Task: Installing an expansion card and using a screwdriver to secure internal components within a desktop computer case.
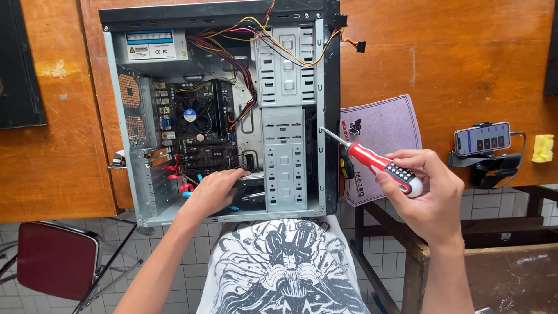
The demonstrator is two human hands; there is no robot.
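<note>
Red-handled screwdriver [372, 163] is gripped in the right hand [427, 195], tip touching the front edge of the open PC case [290, 116] lying on the wooden desk [465, 64]. Left hand [214, 192] is inside near the desk's near edge, fingers curled on a drive, looks like. Seems like the drive-screw step; next needs the tip seated square.

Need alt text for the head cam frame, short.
A person's right hand holds a red-handled screwdriver with its tip at the edge of an open computer case lying on a wooden table, while the left hand reaches inside near the drive bays. A phone on a stand and a grey mat lie to the right.
</note>
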